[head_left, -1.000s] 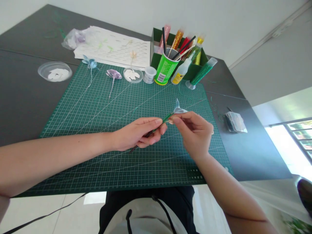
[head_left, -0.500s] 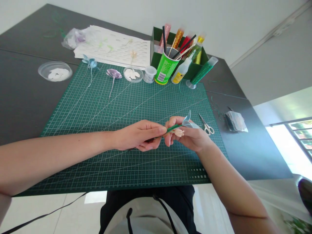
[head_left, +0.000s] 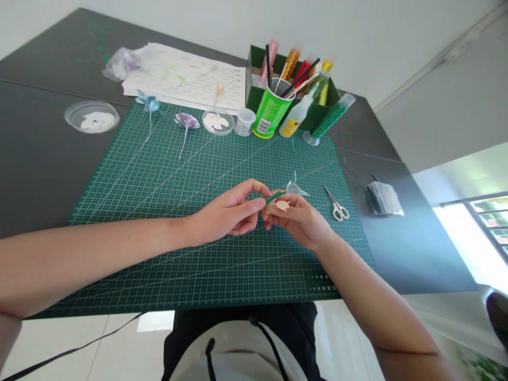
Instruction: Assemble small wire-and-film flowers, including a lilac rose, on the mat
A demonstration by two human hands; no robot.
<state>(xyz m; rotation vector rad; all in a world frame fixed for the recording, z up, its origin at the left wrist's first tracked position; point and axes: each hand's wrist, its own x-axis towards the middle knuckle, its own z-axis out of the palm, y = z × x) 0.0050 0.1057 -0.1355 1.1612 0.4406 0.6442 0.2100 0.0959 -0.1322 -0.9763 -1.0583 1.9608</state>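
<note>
The right hand (head_left: 304, 221) is pinching the cream flower (head_left: 283, 206), the green stem (head_left: 274, 197) and pale blue flower (head_left: 292, 188) lying across its fingers. The left hand (head_left: 232, 211) is meeting the stem's end, its grip unclear.

- White-handled scissors (head_left: 336, 205) are lying on the green cutting mat (head_left: 178, 190), near its right edge.
- A purple flower (head_left: 187, 121) is resting near the mat's far edge.
- A bright green can (head_left: 270, 115) is standing before a dark green box (head_left: 313, 117), holding black sticks (head_left: 268, 64).
- A white bottle (head_left: 294, 117) is standing just beside the can.
- A clear bowl (head_left: 72, 118) is sitting on the table (head_left: 35, 153), holding white pieces (head_left: 97, 123).
</note>
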